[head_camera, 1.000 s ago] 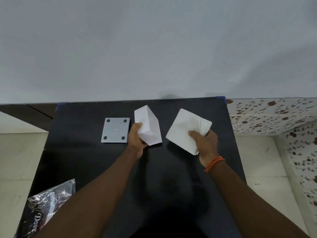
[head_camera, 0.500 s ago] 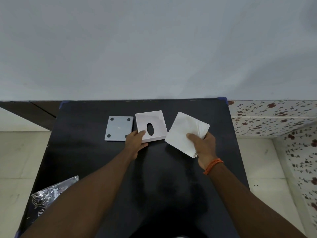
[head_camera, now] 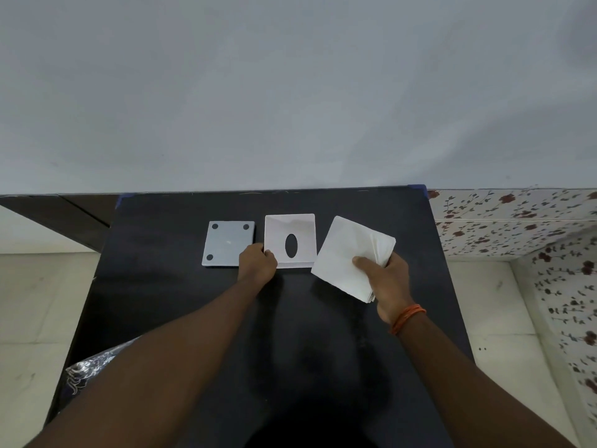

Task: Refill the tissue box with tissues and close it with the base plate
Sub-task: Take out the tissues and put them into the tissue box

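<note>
White tissue box, inverted on the black counter, open underside up, oval slot seen within. Near-left corner is pinched by the left hand. Tissues, held just right of the box in the right hand's closed grip: judged light, soft, easily splayed; best supported flat. Grey base plate, just left of the box, judged rigid.

Left hand grips the upturned tissue box at its 7 o'clock corner; right hand holds the tissue stack above the table.
</note>
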